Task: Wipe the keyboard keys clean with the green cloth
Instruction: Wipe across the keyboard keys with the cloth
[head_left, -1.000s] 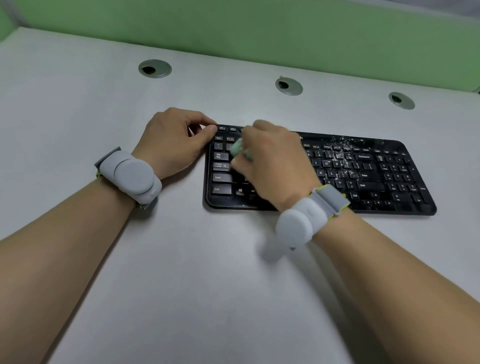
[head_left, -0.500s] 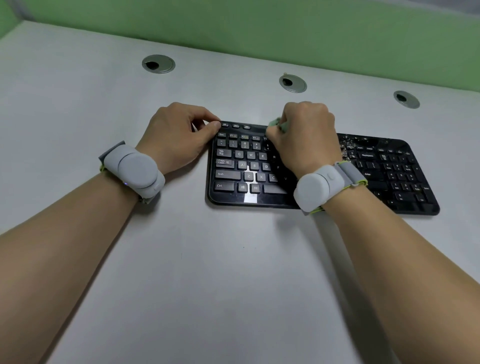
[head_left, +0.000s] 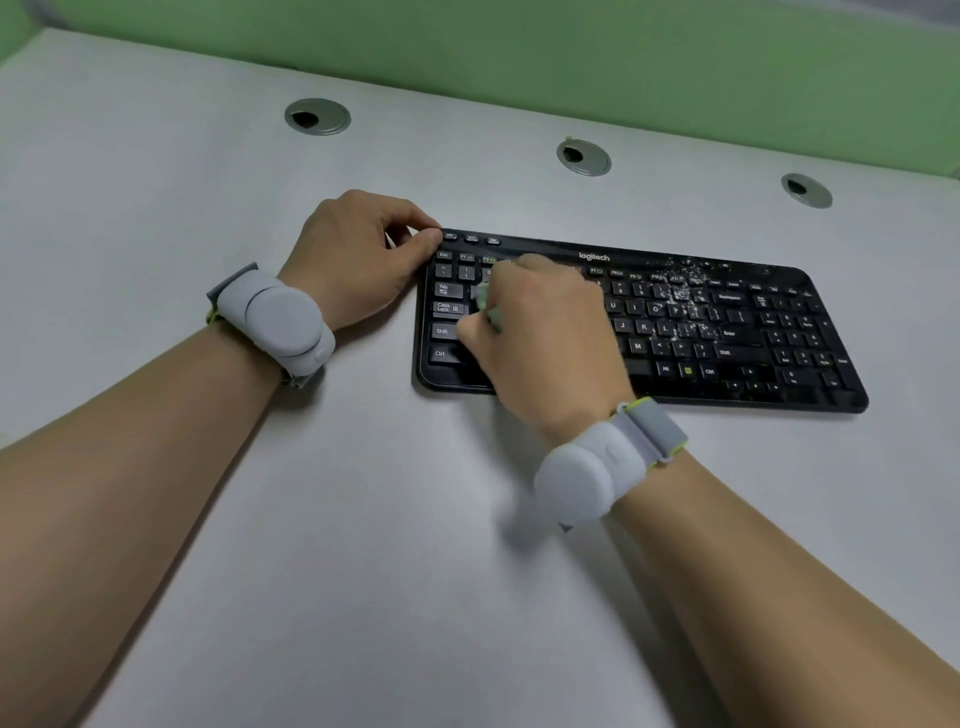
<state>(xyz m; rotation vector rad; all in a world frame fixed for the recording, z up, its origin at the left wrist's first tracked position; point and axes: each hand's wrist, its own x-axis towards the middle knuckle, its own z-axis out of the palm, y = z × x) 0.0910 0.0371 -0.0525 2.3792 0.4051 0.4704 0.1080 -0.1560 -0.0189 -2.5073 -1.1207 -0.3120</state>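
On the pale grey desk (head_left: 363, 519), one black plastic keyboard (head_left: 675, 332) is steadied at its far-left corner by the curled left hand (head_left: 358, 260). Its left keys are hidden by the right hand (head_left: 545, 343), closed around one crumpled green cloth (head_left: 485, 306). White crumbs (head_left: 685, 291) are scattered over the right keys, and three round metal cable grommets (head_left: 317, 116) are set behind.

The right hand (head_left: 540, 338) has its grip closed around the green cloth (head_left: 488, 309), of which only a small bunched part shows at the thumb side, pressed onto the left keys of the black keyboard (head_left: 727, 358). Left of that grip, the left hand (head_left: 353, 260) pinches the keyboard's far left corner on the desk (head_left: 363, 545). Right of the grip, white crumbs (head_left: 685, 291) speckle the upper keys.
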